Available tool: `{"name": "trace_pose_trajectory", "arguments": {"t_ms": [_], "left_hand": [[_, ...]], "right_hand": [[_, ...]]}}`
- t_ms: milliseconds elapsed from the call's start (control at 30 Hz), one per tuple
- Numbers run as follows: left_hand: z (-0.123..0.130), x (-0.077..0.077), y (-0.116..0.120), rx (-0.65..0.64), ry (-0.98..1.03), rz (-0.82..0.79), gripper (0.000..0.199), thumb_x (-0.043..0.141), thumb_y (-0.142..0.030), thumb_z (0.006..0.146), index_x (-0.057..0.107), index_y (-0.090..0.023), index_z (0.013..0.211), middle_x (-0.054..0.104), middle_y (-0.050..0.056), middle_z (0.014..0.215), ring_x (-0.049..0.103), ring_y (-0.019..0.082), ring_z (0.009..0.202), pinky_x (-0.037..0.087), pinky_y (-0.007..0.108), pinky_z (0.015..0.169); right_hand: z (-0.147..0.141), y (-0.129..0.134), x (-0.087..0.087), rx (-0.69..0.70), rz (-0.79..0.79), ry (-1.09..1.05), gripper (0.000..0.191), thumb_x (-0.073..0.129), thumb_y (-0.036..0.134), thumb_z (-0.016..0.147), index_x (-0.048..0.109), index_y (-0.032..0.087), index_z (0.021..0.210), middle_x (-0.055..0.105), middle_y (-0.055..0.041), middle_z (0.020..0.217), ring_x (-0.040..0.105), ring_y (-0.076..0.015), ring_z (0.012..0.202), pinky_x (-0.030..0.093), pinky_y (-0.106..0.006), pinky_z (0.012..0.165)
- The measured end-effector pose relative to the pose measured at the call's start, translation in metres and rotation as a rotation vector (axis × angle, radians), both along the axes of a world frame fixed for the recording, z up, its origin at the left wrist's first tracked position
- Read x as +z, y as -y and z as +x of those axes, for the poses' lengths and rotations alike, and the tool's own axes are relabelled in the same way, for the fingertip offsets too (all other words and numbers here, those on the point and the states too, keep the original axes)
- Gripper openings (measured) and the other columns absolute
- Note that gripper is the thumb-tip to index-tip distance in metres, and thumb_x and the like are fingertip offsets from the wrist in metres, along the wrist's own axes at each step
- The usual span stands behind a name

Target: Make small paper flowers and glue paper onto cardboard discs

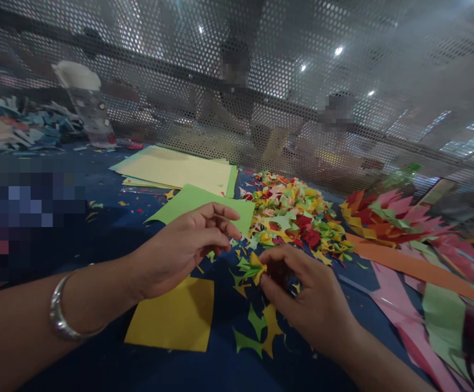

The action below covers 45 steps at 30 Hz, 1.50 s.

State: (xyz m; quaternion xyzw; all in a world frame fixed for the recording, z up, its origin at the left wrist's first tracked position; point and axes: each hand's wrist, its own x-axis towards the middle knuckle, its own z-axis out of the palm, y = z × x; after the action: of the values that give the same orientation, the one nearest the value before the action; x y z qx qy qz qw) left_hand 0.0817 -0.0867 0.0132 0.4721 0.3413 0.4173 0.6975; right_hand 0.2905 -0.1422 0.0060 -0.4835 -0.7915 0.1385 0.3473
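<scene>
Between the thumb and fingers of my right hand (308,291) is a small folded paper flower (255,268), yellow outside with green points. My left hand (190,245) hovers to its left, fingers loosely curled and apart, holding nothing that I can see. Beneath the left wrist lies a square of yellow paper (175,321). A green paper sheet (237,212) is just beyond the left fingers. Below the flower, star-shaped green and yellow paper pieces (257,329) rest on the dark blue table.
Past my hands is a heap of small cut-paper pieces (297,212). Stacked pale yellow sheets (179,166) lie at the back. Coloured paper strips (408,261) cover the right side. A clear plastic cup (92,114) stands back left, before a perforated screen (159,81) with people behind it.
</scene>
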Motion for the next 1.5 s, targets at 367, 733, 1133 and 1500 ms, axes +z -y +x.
{"name": "trace_pose_trajectory", "arguments": {"t_ms": [367,733,1133,1500], "left_hand": [[-0.008,-0.003,0.006,0.13,-0.614,0.627,0.021,0.065,-0.042,0.087,0.063,-0.022,0.084,0.057,-0.004,0.058,0.051,0.012,0.053,0.036,0.024,0.052],[-0.008,0.004,0.027,0.044,-0.789,1.208,0.014,0.053,-0.021,0.094,0.067,-0.019,0.094,0.063,0.005,0.087,0.06,0.016,0.084,0.044,0.025,0.074],[-0.008,-0.006,0.023,0.012,-0.748,1.177,0.016,0.051,-0.017,0.093,0.065,-0.02,0.099,0.059,0.004,0.094,0.058,0.015,0.088,0.044,0.026,0.075],[-0.005,-0.006,0.017,-0.082,-0.702,0.962,0.006,0.057,-0.02,0.089,0.06,-0.021,0.094,0.058,0.002,0.1,0.059,0.01,0.082,0.048,0.021,0.075]], "right_hand": [[-0.001,-0.001,0.001,-0.003,0.007,-0.02,0.012,0.059,0.012,0.082,0.062,0.021,0.09,0.06,0.0036,0.07,0.055,-0.009,0.057,0.046,-0.017,0.054],[-0.001,-0.001,-0.002,-0.008,0.009,0.015,0.012,0.06,0.012,0.082,0.062,0.02,0.09,0.06,0.0034,0.071,0.055,-0.0098,0.059,0.045,-0.019,0.058],[-0.002,-0.001,0.002,0.008,0.017,0.01,0.014,0.058,0.011,0.08,0.064,0.019,0.09,0.061,0.003,0.071,0.055,-0.009,0.057,0.046,-0.017,0.056],[-0.001,-0.002,-0.002,0.011,0.025,0.012,0.011,0.06,0.013,0.083,0.062,0.021,0.09,0.06,0.0036,0.072,0.054,-0.0096,0.058,0.045,-0.019,0.056]]}}
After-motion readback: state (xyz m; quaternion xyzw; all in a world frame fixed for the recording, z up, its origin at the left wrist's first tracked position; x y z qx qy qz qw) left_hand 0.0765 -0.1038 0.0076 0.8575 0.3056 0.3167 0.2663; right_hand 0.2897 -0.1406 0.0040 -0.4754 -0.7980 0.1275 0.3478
